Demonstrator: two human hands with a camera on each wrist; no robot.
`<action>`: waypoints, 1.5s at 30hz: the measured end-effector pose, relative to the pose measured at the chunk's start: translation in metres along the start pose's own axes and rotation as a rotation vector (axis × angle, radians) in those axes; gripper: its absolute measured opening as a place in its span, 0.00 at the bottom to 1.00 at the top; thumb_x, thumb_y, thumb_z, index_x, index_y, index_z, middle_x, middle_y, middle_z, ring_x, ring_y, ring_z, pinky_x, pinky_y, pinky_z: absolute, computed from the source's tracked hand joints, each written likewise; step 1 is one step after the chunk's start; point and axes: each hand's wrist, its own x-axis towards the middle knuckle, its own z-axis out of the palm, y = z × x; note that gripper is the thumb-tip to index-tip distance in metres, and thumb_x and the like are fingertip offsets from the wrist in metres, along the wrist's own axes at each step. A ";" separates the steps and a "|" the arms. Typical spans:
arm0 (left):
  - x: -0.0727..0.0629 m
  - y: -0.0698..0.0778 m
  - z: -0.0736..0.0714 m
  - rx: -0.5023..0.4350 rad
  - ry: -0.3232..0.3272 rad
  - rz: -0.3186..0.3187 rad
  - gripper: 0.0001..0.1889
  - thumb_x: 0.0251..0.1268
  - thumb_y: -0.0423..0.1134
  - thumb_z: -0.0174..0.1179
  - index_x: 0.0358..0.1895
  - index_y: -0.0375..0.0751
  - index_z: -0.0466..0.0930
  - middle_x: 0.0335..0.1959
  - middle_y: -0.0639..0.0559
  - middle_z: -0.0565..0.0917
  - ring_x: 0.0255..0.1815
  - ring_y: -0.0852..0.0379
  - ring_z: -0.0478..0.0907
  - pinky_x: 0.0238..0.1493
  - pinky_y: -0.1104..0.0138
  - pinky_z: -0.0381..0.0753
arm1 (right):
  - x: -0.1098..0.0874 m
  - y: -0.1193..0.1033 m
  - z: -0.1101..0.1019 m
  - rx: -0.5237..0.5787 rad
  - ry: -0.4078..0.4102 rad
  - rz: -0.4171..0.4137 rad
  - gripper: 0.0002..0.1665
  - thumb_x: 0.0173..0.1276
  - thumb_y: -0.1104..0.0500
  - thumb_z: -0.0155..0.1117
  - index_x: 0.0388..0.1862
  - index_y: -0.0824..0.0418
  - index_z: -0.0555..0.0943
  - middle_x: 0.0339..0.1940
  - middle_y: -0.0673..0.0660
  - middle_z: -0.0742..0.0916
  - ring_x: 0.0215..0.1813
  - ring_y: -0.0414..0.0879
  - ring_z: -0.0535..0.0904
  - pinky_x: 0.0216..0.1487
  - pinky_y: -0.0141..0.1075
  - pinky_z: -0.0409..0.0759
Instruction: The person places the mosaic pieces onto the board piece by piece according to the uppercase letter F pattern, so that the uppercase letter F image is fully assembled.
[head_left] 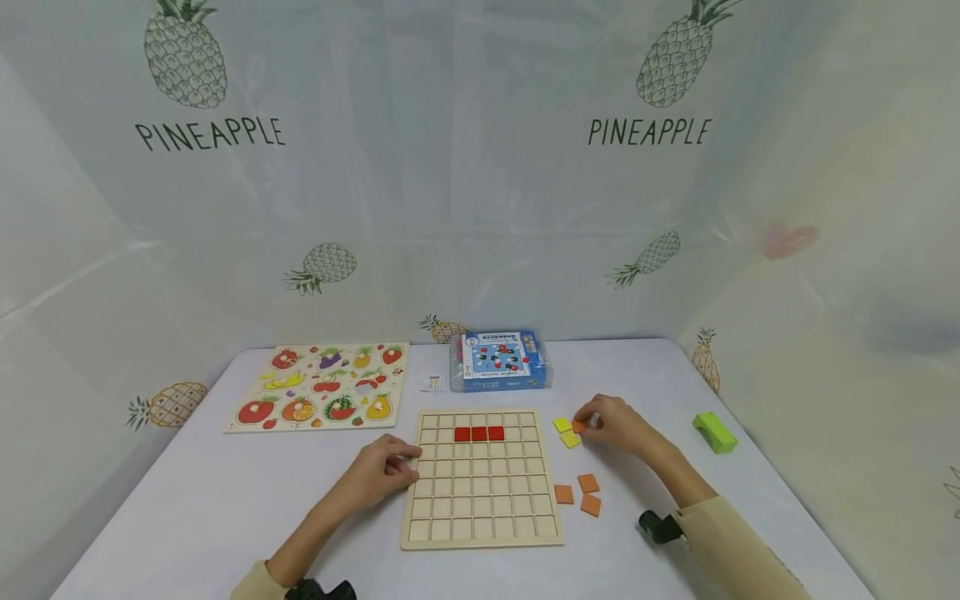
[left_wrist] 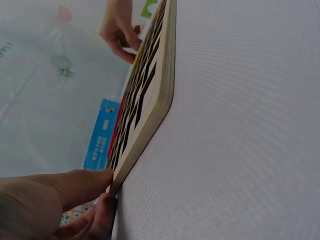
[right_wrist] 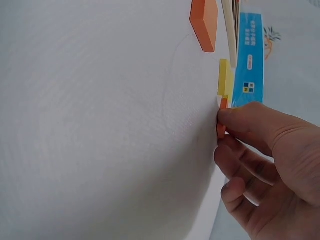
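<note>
A wooden grid board (head_left: 481, 485) lies flat on the table, with three red square tiles (head_left: 479, 434) side by side in one of its far rows. My left hand (head_left: 378, 472) holds the board's left edge; the left wrist view shows the thumb against that edge and the fingers partly hidden below it. Right of the board, my right hand (head_left: 618, 427) pinches an orange square tile (right_wrist: 221, 132) between thumb and fingers, at the tabletop. Yellow tiles (head_left: 571, 439) lie just beside it. Three more orange tiles (head_left: 590, 505) lie loose nearer to me.
A fruit picture board (head_left: 318, 408) lies at the back left. Behind the grid stands a blue-labelled clear box (head_left: 501, 385), with a small printed card (head_left: 432, 383) beside it. A green block (head_left: 716, 432) sits near the table's right edge. A pineapple-print curtain (head_left: 465, 183) hangs behind.
</note>
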 end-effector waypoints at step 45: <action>0.002 0.001 -0.001 0.004 0.000 -0.005 0.17 0.59 0.36 0.69 0.51 0.35 0.84 0.42 0.46 0.79 0.33 0.66 0.76 0.34 0.76 0.77 | 0.017 -0.052 -0.007 0.004 -0.062 -0.035 0.10 0.59 0.57 0.74 0.39 0.56 0.87 0.35 0.49 0.85 0.31 0.41 0.73 0.31 0.29 0.74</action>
